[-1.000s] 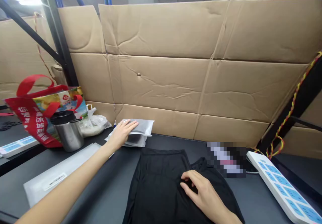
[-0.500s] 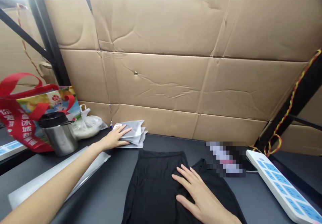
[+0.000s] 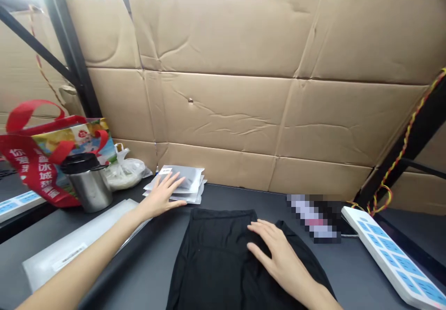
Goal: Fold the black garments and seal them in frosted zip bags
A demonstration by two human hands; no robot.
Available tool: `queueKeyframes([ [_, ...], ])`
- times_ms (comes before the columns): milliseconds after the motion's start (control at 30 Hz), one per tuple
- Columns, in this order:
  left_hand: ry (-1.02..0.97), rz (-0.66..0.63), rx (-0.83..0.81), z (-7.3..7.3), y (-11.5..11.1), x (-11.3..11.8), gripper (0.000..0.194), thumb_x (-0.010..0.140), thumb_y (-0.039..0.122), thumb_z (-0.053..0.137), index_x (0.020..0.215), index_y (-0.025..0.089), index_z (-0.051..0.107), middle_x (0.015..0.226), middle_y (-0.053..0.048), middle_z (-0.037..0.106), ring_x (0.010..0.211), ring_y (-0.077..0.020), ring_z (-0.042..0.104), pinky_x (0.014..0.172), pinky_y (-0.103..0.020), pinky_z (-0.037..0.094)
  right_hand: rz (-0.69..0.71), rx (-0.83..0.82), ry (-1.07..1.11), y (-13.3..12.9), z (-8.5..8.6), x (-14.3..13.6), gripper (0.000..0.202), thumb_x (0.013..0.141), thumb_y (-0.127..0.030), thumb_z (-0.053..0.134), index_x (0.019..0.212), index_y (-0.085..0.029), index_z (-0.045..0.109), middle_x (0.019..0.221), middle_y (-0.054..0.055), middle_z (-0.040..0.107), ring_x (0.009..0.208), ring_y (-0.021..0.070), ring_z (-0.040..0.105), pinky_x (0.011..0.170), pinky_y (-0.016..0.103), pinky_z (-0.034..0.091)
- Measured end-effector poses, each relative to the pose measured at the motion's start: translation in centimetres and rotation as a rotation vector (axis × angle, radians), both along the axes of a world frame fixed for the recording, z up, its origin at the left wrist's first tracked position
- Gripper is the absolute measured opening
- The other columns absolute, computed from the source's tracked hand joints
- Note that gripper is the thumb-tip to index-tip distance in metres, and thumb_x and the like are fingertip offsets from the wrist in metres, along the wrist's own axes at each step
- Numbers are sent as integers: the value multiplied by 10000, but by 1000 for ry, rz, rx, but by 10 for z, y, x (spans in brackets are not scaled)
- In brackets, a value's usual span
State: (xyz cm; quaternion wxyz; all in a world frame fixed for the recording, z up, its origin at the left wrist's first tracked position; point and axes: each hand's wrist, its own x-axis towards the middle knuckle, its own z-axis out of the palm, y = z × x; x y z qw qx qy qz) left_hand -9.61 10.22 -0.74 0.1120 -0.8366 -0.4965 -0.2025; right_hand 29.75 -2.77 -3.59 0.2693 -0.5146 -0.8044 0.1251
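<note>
A black garment (image 3: 212, 259) lies spread on the dark table, its waistband edge toward the cardboard. My right hand (image 3: 278, 254) rests over its right part, fingers stretched out and thumb apart. At the back left, my left hand (image 3: 162, 197) is at a small stack of clear plastic packages (image 3: 191, 180), fingers spread over the near left side of the stack. The top package has a white label. Under my left forearm lies a flat translucent plastic bag (image 3: 83, 238) with a barcode label. Neither hand grips anything.
At the left stand a red carrier bag (image 3: 45, 175), a steel flask (image 3: 88, 184) and a tied plastic bag (image 3: 125, 173). A power strip (image 3: 390, 259) and a blurred-out item (image 3: 315, 219) lie at the right. Cardboard (image 3: 223, 110) walls the back.
My left hand has slid slightly down off the packages' top, showing more of the label. My right hand's fingers have drawn closer together. The view has shifted slightly.
</note>
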Motion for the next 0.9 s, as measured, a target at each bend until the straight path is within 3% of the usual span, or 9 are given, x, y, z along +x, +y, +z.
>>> queueKeyframes([
  [67, -109, -52, 23, 0, -15, 12, 521, 911, 541, 456, 1295, 194, 513, 1358, -141, 506, 1305, -332, 376, 1064, -513, 265, -79, 55, 42, 19, -1, 6, 328, 926, -422, 449, 1179, -251, 571, 1187, 69, 612, 1138, 251, 541, 998, 444, 412],
  [167, -150, -119, -42, -8, -34, 33, 314, 952, 395, 440, 1154, 208, 591, 1108, -85, 646, 1071, -243, 570, 938, -374, 429, -129, 90, 97, 50, -7, 11, 289, 902, -338, 463, 1149, -238, 574, 1068, 66, 643, 984, 238, 595, 895, 414, 468],
  [367, -152, -151, -126, -22, -47, 59, 136, 885, 285, 557, 979, 217, 627, 924, -38, 643, 901, -224, 609, 822, -336, 472, -137, 89, 138, 80, -14, 5, 185, 845, -283, 510, 954, -228, 650, 816, 37, 658, 812, 227, 607, 751, 364, 490],
  [567, -183, -155, -123, -6, -61, 61, 81, 893, 233, 501, 855, 217, 571, 876, -13, 603, 862, -205, 580, 796, -324, 456, -73, 145, 185, 65, 4, 6, 89, 830, -204, 508, 868, -240, 580, 882, 11, 635, 884, 197, 583, 819, 337, 459],
  [767, -115, -355, -235, -5, -97, 54, 133, 896, 151, 465, 925, 227, 570, 1075, -27, 627, 1088, -194, 549, 983, -328, 425, 97, 137, 40, 31, 5, 19, 222, 798, -77, 456, 880, -254, 562, 921, 8, 604, 920, 195, 553, 827, 342, 441],
  [900, -45, -340, -224, -3, -98, 61, 175, 952, 260, 462, 1041, 240, 612, 1097, -20, 654, 1161, -206, 535, 1124, -422, 283, 113, 133, 2, 19, 2, 23, 282, 818, -67, 416, 937, -257, 587, 970, 27, 610, 973, 205, 550, 863, 366, 432],
])
